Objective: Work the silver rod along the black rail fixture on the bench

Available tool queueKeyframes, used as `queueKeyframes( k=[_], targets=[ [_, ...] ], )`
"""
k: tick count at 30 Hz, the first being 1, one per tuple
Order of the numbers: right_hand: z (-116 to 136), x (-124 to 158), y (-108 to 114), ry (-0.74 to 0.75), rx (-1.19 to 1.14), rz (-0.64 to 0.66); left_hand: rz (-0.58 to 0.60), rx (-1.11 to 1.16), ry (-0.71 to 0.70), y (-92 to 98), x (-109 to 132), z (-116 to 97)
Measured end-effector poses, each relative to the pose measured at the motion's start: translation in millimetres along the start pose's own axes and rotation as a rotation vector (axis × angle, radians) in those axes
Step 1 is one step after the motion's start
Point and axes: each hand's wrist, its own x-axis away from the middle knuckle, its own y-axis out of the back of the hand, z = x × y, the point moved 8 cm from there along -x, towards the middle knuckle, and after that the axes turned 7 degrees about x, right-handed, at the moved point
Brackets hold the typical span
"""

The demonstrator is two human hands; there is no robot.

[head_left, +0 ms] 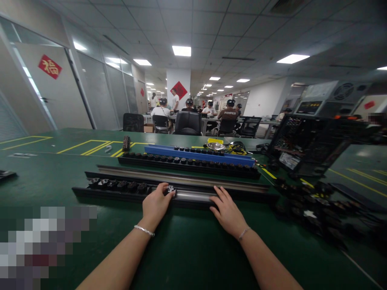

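My left hand (155, 204) is closed in a pinch on a small black-and-metal part (171, 189), pressing it onto a long black rail (193, 196) that lies across the green table (187, 249). A row of several similar black parts (119, 185) sits on the rail to the left of that hand. My right hand (227, 209) lies flat on the rail with its fingers stretched out, holding nothing. Behind the near rail lie another black rail (189, 163) lined with several black parts and a blue rail (199, 154).
A heap of loose black parts (311, 205) lies at the right. An open black computer case (314, 145) stands behind it. A metal bowl (215, 146) sits behind the blue rail. Several people sit at desks in the background.
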Motion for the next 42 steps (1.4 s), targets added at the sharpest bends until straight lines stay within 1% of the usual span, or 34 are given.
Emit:
queueKeyframes(
  k=[12,16,27,32,37,42],
  targets=[
    [0,0,0,0.005,0.003,-0.005,0.024,-0.06,-0.009,-2.8,1,-3],
    [0,0,1,-0.002,0.003,0.002,0.028,-0.028,-0.044,-4.9,1,-7],
    [1,0,1,-0.012,0.007,0.031,0.093,0.037,-0.09,-9.2,2,-14],
    [1,0,0,-0.006,0.006,0.012,0.099,0.046,-0.176,-11.8,1,-13],
    [0,0,0,0.001,0.006,-0.001,0.036,-0.039,-0.334,-9.8,3,-20],
    [0,0,1,0.0,0.01,0.009,-0.003,-0.111,-0.404,-11.3,5,-21]
  ],
)
